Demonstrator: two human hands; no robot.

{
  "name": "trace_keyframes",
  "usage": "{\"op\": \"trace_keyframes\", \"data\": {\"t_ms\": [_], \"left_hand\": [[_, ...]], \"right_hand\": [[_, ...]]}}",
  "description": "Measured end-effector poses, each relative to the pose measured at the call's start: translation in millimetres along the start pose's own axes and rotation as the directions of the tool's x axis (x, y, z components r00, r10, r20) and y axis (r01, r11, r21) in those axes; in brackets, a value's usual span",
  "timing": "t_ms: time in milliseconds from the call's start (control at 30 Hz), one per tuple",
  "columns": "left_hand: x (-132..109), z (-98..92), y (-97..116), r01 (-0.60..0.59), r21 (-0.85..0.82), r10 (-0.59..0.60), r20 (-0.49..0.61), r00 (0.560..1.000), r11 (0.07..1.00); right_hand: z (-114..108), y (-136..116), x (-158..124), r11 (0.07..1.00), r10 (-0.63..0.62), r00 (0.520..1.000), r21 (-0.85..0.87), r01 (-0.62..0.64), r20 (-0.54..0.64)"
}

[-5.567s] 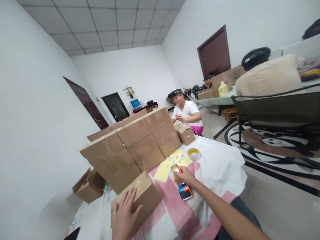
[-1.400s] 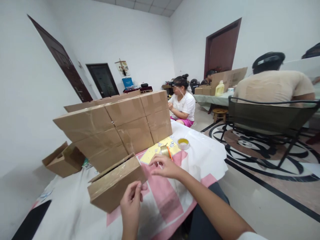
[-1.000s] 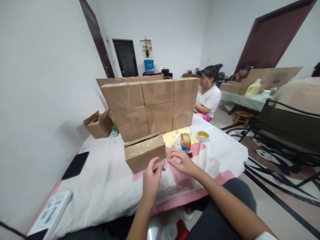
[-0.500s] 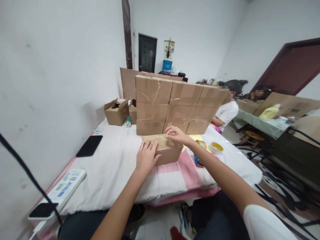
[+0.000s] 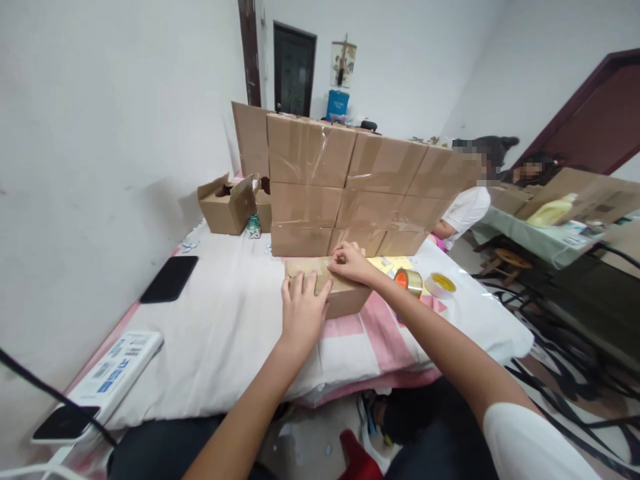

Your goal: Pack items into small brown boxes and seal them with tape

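Note:
A small closed cardboard box [image 5: 347, 304] rests on the cloth-covered table in front of me. My left hand [image 5: 306, 303] lies on its top and near side, fingers spread. My right hand [image 5: 351, 263] is at the top of the box with thumb and fingertips pinched together. Whatever is in that pinch is too small to make out. A shiny strip shows on the box top between the hands. Beyond my right forearm lie a brown tape roll [image 5: 411, 281] with an orange core and a pale tape roll [image 5: 441, 285], by a yellow sheet [image 5: 395, 265].
Directly behind the box stands a wall of stacked, taped cardboard boxes [image 5: 310, 157]. An open box [image 5: 227, 207] and a small green can [image 5: 253, 227] are left of it. A black phone [image 5: 170, 279] and a white power strip [image 5: 113, 370] lie leftward. A person [image 5: 465, 210] sits beyond.
My right hand has curled into a tighter pinch on the box top. My left hand stays on the box, its fingers slightly shifted. The view has tilted down, and the brown tape roll shows more fully.

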State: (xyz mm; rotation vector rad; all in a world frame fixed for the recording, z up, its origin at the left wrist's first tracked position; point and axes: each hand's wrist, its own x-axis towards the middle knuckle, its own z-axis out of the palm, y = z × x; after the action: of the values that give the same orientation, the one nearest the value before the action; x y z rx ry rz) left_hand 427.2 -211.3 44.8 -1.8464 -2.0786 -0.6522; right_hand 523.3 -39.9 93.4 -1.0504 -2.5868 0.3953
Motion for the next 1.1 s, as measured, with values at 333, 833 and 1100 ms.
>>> {"op": "trace_keyframes", "data": {"t_ms": [333,833,1100], "left_hand": [[-3,1.3,3,-0.087,-0.084,0.089,0.022,0.996,0.993],[-10,14.1,0,-0.317,0.110,0.323,-0.033,0.946,0.942],[-5,19.4,-15,-0.458,0.056,0.461,-0.102,0.881,0.887]], "right_hand": [[-26,59,-36,0.956,-0.115,0.993,0.276,0.102,0.031],[-9,84,-124,0.873,-0.327,0.944,0.394,0.288,0.034],[13,96,-126,0.827,-0.337,0.941,0.471,0.306,-0.020]]}}
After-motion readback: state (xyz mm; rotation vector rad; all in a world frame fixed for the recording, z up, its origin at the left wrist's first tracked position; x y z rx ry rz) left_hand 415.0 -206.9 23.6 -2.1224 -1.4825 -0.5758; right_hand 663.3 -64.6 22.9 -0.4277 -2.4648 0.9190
